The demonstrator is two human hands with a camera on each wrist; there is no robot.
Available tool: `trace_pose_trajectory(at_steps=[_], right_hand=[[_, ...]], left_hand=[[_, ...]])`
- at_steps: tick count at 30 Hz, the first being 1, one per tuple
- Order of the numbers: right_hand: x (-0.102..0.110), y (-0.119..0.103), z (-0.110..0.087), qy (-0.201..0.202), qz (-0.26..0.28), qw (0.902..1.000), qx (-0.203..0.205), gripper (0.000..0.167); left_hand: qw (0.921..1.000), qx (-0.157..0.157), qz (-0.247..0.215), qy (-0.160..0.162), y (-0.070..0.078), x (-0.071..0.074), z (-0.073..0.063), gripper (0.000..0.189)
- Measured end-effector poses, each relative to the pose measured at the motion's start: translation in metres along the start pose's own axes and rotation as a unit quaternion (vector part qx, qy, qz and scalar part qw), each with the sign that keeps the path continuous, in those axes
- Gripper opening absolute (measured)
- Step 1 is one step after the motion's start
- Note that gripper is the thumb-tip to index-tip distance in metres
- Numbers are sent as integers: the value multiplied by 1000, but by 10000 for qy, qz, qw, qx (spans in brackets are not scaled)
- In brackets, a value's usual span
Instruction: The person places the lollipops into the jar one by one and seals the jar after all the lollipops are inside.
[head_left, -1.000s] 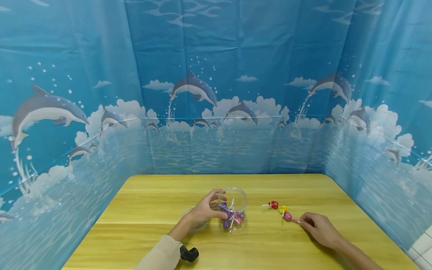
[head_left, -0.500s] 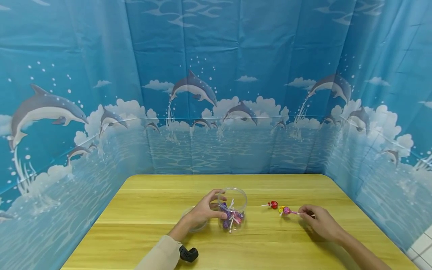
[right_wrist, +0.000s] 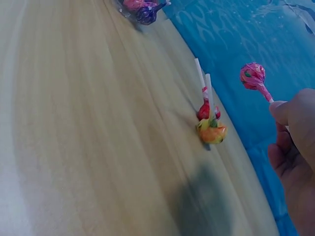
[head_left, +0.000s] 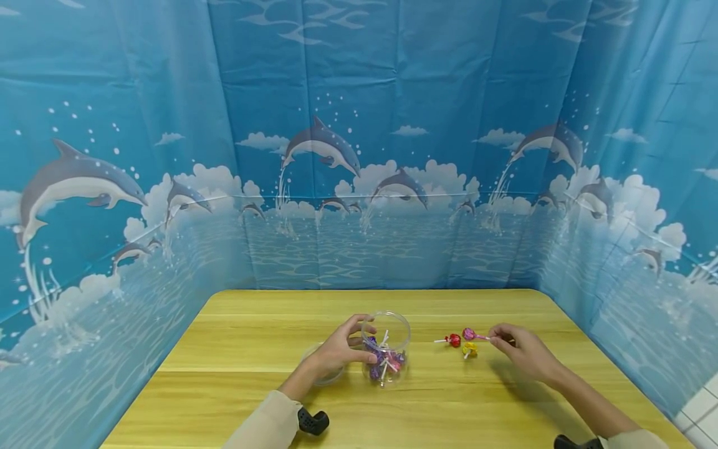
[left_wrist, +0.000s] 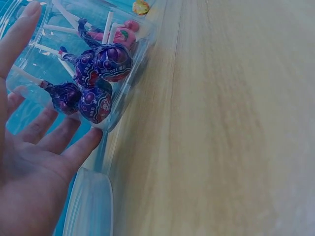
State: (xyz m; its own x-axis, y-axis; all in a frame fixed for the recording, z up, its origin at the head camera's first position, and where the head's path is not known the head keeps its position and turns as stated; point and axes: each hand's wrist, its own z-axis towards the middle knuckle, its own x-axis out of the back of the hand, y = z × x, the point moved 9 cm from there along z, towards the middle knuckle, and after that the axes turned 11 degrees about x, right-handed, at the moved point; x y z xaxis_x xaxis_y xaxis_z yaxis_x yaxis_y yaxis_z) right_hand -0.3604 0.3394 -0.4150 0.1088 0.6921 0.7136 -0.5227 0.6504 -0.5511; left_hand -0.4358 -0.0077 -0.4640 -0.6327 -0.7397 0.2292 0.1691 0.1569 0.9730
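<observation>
My left hand (head_left: 339,352) holds the side of a clear plastic jar (head_left: 399,333), thumb on the near side and fingers round the far side. Inside it lie several wrapped lollipops (left_wrist: 114,62), mostly purple with some pink, their white sticks pointing up and sideways. Over the table, my right hand (head_left: 524,352) pinches a pink lollipop (right_wrist: 253,76) by its stick, the candy end pointing left in the head view. Below and left of that hand, a yellow lollipop (head_left: 470,350) and a red lollipop (head_left: 454,340) lie on the wood.
A round clear lid (left_wrist: 91,204) lies on the yellow wooden table (head_left: 269,418), partly hidden behind the left hand. Black wrist devices (head_left: 313,422) sit at both cuffs. A blue dolphin-print curtain (head_left: 359,249) stands round the table's back and sides.
The right hand has lifted the pink lollipop up and away, from in front of the yellow one to above and behind it. The left hand and jar stay put.
</observation>
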Motion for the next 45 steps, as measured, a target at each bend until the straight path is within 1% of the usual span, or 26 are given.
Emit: trace_pose_trajectory(at_steps=[10, 19, 23, 32, 38, 45], right_hand=[[7, -24, 24, 124, -142, 9991, 373, 8], [1, -49, 55, -119, 59, 9988, 474, 10], [-7, -59, 68, -227, 108, 9980, 583, 10], [-33, -87, 92, -531, 153, 9934, 1010, 10], [-49, -110, 107, -711, 143, 9884, 1334, 10], [-73, -124, 120, -982, 4, 9819, 1617, 10]], left_hand=[[10000, 39, 20, 49, -1, 0, -1, 76], [10000, 49, 14, 24, 0, 0, -2, 76], [10000, 41, 8, 0, 1, -1, -1, 75], [10000, 76, 4, 3, 2, -2, -2, 75], [10000, 66, -71, -6, 4, -1, -3, 73], [10000, 47, -7, 2, 2, -2, -2, 78]])
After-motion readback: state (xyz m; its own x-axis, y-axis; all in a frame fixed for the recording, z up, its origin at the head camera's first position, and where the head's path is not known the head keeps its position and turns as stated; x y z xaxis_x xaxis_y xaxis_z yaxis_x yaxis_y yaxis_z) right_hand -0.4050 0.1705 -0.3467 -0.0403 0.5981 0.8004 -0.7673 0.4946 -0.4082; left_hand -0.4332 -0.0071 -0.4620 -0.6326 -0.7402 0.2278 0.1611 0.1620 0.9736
